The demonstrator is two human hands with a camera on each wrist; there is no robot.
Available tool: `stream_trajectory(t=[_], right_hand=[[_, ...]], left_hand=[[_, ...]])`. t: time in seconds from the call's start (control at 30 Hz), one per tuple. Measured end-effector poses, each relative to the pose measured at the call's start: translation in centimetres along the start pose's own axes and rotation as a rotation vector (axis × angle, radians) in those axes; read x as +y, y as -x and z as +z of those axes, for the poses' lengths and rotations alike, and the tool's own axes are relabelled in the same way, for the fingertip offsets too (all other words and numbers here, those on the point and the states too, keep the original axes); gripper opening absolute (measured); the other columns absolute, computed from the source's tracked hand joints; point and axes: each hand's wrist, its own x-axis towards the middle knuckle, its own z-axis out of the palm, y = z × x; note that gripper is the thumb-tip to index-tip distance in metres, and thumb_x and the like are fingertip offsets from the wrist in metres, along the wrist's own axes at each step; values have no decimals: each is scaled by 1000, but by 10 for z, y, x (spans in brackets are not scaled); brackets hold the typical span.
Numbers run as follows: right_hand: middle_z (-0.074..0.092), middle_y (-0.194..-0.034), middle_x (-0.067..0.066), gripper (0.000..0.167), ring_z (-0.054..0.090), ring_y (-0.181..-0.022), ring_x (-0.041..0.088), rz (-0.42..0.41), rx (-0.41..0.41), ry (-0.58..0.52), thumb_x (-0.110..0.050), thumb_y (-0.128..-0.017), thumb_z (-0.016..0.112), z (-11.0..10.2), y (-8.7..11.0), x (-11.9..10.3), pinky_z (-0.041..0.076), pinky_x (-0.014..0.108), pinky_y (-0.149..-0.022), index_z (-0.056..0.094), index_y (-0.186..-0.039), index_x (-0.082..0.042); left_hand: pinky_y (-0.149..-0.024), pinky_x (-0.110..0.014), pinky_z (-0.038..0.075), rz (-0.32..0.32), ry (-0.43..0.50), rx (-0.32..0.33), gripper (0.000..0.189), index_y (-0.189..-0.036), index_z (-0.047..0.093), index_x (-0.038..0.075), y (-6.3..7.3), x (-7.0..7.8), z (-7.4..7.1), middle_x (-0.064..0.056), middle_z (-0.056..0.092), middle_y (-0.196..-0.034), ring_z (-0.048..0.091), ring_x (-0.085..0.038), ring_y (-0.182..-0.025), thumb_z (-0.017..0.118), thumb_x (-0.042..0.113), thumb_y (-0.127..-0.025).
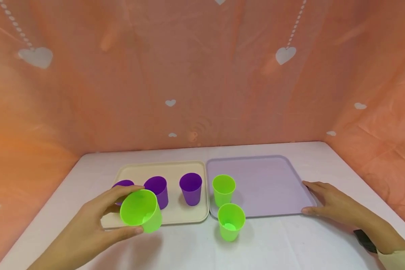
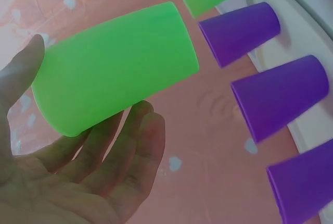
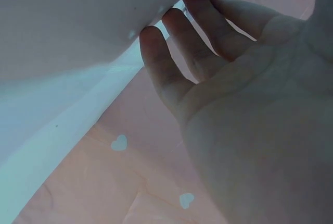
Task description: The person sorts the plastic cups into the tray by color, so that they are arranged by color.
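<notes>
My left hand (image 1: 92, 221) holds a bright green cup (image 1: 152, 222) between thumb and fingers, tilted, its mouth toward me, above the front of a cream tray (image 1: 175, 216). In the left wrist view the thumb lies near the rim of this cup (image 2: 114, 67). Three purple cups (image 1: 191, 195) stand upright on the cream tray, the leftmost partly hidden by my hand. On the lavender tray (image 1: 263, 183) a second green cup (image 1: 222, 195) stands near the left edge. A third green cup (image 1: 228, 233) stands at its front edge. My right hand (image 1: 339, 206) rests at its right edge, fingers loosely extended.
Both trays lie side by side on a white-covered table (image 1: 283, 243). Orange cloth (image 1: 202, 75) with white hearts hangs behind and at both sides. Near my right wrist lies a dark object (image 1: 364, 240), its kind unclear.
</notes>
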Motion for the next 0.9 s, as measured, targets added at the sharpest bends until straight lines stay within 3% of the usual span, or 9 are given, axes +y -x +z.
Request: stream_trajectory(t=[0.13, 0.27, 0.5, 0.67, 0.9], right_hand=[[51, -137, 32, 93, 47, -126, 51, -3, 1, 7, -51, -77, 80, 2, -1, 1, 42, 67, -97, 46, -143, 5], [51, -137, 32, 93, 46, -126, 51, -9, -1, -3, -50, -78, 80, 1, -1, 2, 42, 67, -97, 45, -144, 5], [50, -138, 32, 93, 45, -127, 51, -2, -2, -8, -51, -77, 80, 1, -1, 2, 41, 68, -98, 45, -144, 4], [50, -138, 32, 93, 46, -127, 52, 9, -7, 2, -51, -77, 80, 0, -1, 2, 42, 69, -97, 45, -144, 4], [51, -137, 33, 94, 46, -126, 53, 1, -13, 7, -53, -78, 79, 1, -2, 1, 42, 69, -98, 45, -143, 6]], left_hand=[[-78, -19, 54, 80, -14, 17, 67, -132, 56, 40, -10, 8, 2, 21, 63, -112, 63, -2, -91, 88, 37, -73], [-82, -19, 55, 124, 16, -6, 67, -132, 57, 36, -23, 17, 9, 19, 63, -118, 63, -1, -92, 88, 37, -73], [-85, -25, 55, 55, 33, -100, 66, -131, 55, 42, -40, 37, 18, 24, 62, -120, 62, -2, -97, 84, 52, -73], [-91, -29, 56, 29, 107, -164, 68, -132, 55, 40, -53, 52, 26, 22, 62, -123, 64, -6, -100, 86, 48, -72], [-89, -27, 56, 152, 175, -180, 69, -137, 55, 29, -75, 67, 38, 15, 62, -130, 62, -9, -105, 86, 36, -77]])
